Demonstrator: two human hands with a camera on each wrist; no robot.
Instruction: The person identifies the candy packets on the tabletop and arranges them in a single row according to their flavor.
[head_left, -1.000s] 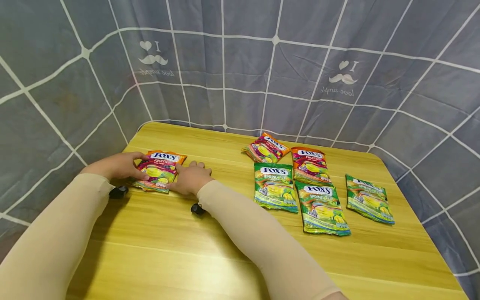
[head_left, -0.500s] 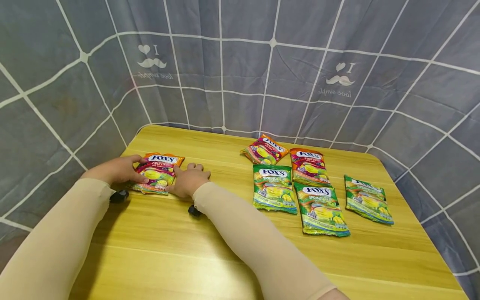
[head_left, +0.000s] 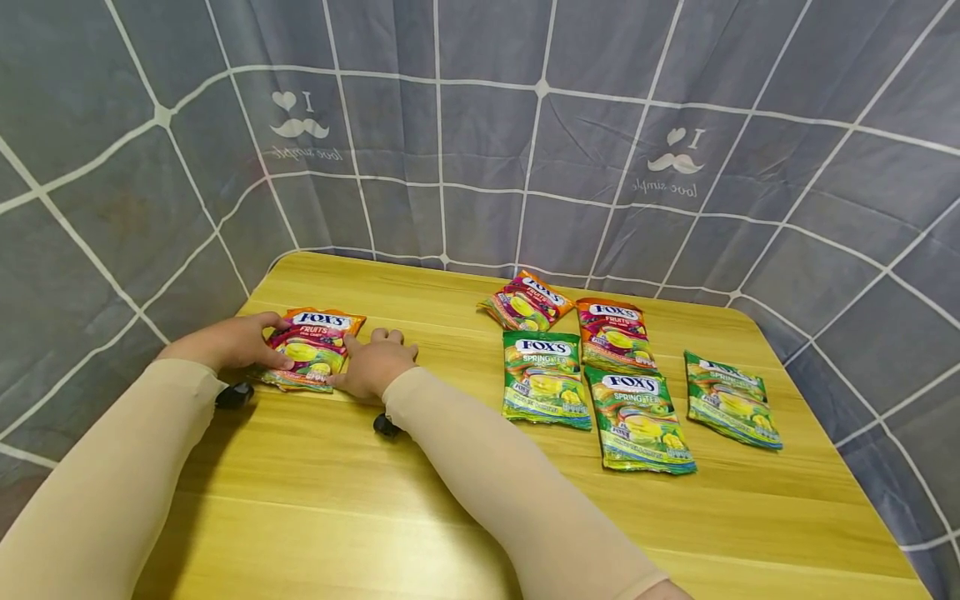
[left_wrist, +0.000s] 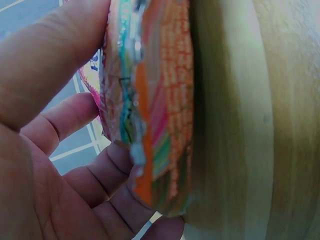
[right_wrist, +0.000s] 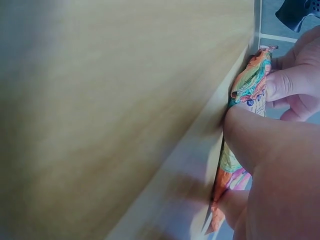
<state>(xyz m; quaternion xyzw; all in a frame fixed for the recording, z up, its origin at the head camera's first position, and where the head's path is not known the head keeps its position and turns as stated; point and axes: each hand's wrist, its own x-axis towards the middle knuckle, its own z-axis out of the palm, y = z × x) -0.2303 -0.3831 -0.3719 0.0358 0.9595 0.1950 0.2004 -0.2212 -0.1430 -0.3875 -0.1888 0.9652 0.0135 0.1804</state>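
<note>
At the left of the table, a red-and-orange Fox's Fruits candy bag (head_left: 306,348) lies face up between my hands. My left hand (head_left: 231,343) grips its left edge, thumb on the printed face and fingers curled at the side. In the left wrist view the bag (left_wrist: 167,100) appears edge-on, low over the wood, with more than one layer of wrapper showing. My right hand (head_left: 381,367) touches the right edge with thumb and index finger, its other fingers spread over the table. Seen from the right wrist, the right thumb (right_wrist: 240,131) covers part of the bag's side.
To the right lie two more Fruits bags (head_left: 527,304) at the back and several green Spring Tea bags (head_left: 545,379). One green bag (head_left: 733,402) lies apart near the right edge. A grey checked curtain (head_left: 487,142) surrounds the wooden table (head_left: 337,517).
The head view has shifted slightly, so everything sits a little lower and further left. Both hands stay at the same edges of the Fruits bag.
</note>
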